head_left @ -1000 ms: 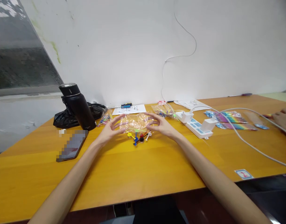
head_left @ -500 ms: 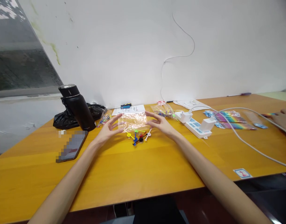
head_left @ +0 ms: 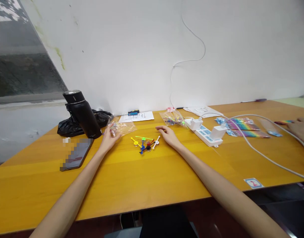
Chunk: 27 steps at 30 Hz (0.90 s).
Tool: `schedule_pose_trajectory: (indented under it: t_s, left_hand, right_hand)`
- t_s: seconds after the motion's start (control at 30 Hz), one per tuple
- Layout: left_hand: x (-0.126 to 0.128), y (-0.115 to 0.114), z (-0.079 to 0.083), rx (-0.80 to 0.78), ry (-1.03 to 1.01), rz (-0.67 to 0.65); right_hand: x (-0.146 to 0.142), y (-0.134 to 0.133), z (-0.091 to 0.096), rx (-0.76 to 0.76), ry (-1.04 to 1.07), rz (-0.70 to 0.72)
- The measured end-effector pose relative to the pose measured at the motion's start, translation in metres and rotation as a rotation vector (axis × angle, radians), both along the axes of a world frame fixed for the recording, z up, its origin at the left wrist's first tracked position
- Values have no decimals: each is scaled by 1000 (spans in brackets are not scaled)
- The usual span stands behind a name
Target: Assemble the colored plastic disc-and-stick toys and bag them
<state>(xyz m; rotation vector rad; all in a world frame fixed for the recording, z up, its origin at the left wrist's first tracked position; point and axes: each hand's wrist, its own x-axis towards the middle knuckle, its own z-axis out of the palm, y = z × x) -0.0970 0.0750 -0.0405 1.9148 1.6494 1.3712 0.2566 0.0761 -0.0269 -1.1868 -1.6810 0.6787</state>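
A small cluster of plastic arrow spinners [head_left: 143, 147] in yellow, green, blue, red, black and white lies on the table between my hands. To their left, my left hand [head_left: 109, 140] has its fingers and thumb around the near left edge of a crumpled clear plastic bag [head_left: 128, 128]. That bag lies over the front of a printed paper sheet. My right hand [head_left: 168, 135] rests right of the white spinner, fingers loosely bent and apart, with nothing in it.
A black bottle [head_left: 83, 115], black plastic bag [head_left: 69, 127] and phone [head_left: 78, 155] are on the left. Behind are a screwdriver [head_left: 132, 112] and a bag of spinners [head_left: 172, 119]. Rightward are a power strip [head_left: 206, 136], cables, rainbow-coloured packs [head_left: 248, 127] and another person's hand [head_left: 300, 129].
My left hand has moved left with the clear bag, which was stretched between both hands. My right hand has let go of it and lowered toward the table. The spinners stay put.
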Motion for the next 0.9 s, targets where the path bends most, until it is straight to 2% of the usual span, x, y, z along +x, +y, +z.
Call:
schedule_pose_trajectory:
  t_s: [0.2,0.33,0.47,0.67,0.8,0.87,0.9]
  left_hand:
    - [9,-10,2,53,129,123]
    - [15,-17,4,17,185,253]
    - [19,-22,9,-10,196,315]
    - [26,-31,19,38,167,308]
    - [39,-41,32,210,162,321]
    - [53,-47,38,298,177,197]
    - [62,-51,39,306,185,70]
  right_hand:
    - [-2,0,-1,-61,-28,75]
    - [-3,-2,-2,-48,-194,99]
    - [-4,-8,-2,9,-314,167]
    - [-8,-25,3,172,-413,309]
    - [-10,-39,10,218,-457,425]
    - [-11,-45,13,205,-431,480]
    - [-11,-48,14,192,-416,510]
